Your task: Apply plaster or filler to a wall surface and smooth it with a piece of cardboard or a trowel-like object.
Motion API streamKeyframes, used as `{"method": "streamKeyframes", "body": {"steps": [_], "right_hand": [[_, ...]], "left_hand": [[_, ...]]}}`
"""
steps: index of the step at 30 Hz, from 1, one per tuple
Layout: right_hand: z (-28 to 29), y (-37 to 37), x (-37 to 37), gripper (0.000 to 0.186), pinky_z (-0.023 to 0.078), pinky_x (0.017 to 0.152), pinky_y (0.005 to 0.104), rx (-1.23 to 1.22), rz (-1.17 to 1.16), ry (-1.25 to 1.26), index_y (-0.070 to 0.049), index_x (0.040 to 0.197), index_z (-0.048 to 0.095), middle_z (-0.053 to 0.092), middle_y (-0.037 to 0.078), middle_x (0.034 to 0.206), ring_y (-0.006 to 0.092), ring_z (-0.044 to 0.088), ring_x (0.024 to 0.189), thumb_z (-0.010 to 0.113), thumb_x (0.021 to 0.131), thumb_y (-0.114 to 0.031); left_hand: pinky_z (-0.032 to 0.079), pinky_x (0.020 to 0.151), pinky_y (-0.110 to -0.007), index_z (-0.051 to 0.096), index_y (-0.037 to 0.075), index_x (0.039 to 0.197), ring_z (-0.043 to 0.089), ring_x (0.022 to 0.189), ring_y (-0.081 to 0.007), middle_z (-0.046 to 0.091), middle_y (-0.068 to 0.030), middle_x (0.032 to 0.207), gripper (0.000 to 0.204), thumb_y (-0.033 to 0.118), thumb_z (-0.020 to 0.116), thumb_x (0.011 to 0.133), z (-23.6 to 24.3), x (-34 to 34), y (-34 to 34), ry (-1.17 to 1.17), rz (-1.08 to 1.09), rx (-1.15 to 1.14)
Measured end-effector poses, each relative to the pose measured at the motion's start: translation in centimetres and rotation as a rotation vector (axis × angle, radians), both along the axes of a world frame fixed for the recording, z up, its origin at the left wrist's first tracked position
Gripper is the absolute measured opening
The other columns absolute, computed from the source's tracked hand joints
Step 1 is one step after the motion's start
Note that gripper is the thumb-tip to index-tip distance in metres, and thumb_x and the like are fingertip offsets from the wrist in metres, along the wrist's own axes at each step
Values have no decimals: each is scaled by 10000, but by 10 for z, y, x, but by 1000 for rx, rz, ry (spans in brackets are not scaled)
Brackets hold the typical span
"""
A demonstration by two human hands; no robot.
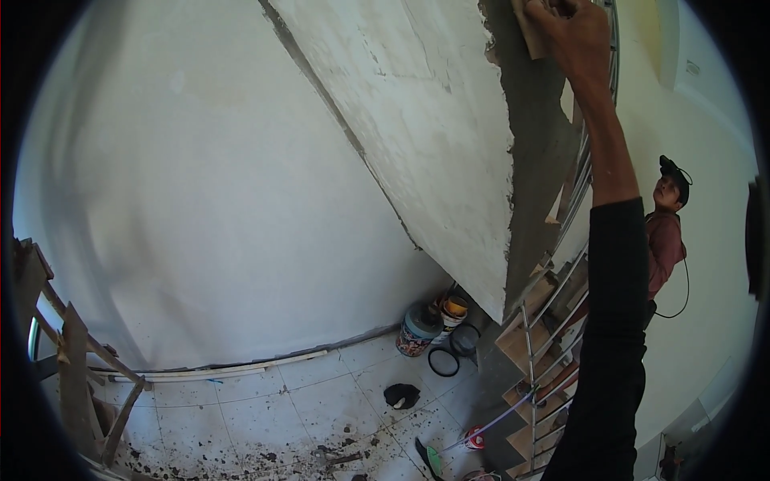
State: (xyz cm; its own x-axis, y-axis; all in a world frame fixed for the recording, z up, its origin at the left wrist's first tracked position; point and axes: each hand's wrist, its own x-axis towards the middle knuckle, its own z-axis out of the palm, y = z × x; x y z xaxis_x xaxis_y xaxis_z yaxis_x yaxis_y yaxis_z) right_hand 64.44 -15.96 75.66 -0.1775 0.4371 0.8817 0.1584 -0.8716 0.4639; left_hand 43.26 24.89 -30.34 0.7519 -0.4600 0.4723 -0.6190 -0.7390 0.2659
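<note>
High at the upper right, my right hand [576,42] is closed around a flat, light-brown wooden piece [527,34]. The fingers are partly cut off by the top edge of the view. The wooden piece lies against or just over a band of dark grey plaster [539,152] on the side of a sloping slab. That slab's paler underside [417,104] is rough, with a ragged edge where it meets the dark band. My right forearm, in a black sleeve, rises from the lower right. My left hand is out of view.
Stairs with a metal railing [529,345] run along the right, where another person [667,232] stands looking up. Buckets [419,329] stand by the wall below. A dark cloth-like item [402,396] and debris lie on the tiled floor [321,401]. Wooden framing [76,369] is at left.
</note>
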Motion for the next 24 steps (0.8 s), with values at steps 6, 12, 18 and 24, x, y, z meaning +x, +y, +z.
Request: {"method": "streamKeyframes", "body": {"steps": [6, 12, 18, 24], "right_hand": [[-6, 10, 17, 183, 478, 611, 295, 97, 105, 8, 23, 882, 709, 653, 64, 726, 119, 583, 667, 763, 776, -115], [-13, 29, 8, 191, 481, 616, 287, 141, 123, -25, 22, 880, 700, 650, 57, 722, 111, 580, 655, 769, 782, -127], [-29, 25, 4, 178, 476, 613, 274, 106, 85, -52, 22, 889, 697, 647, 55, 717, 106, 575, 655, 760, 784, -107], [-22, 10, 6, 166, 457, 595, 276, 62, 46, 8, 27, 887, 682, 631, 52, 710, 101, 570, 659, 746, 799, -99]], "left_hand": [[520, 628, -437, 645, 137, 807, 622, 738, -227, 639, -45, 771, 287, 297, 856, 695, -21, 13, -1, 771, 234, -324], [452, 532, -444, 623, 145, 1003, 565, 664, -242, 598, -66, 795, 462, 314, 865, 647, -73, 0, -11, 78, 84, -81], [357, 405, -330, 504, 108, 601, 454, 481, -172, 449, -24, 548, 293, 203, 714, 782, -52, -23, -31, 564, -8, -1208], [367, 395, -344, 521, 127, 631, 424, 429, -174, 473, -14, 552, 284, 223, 684, 844, -46, -28, -7, 1090, 434, -817]]}}
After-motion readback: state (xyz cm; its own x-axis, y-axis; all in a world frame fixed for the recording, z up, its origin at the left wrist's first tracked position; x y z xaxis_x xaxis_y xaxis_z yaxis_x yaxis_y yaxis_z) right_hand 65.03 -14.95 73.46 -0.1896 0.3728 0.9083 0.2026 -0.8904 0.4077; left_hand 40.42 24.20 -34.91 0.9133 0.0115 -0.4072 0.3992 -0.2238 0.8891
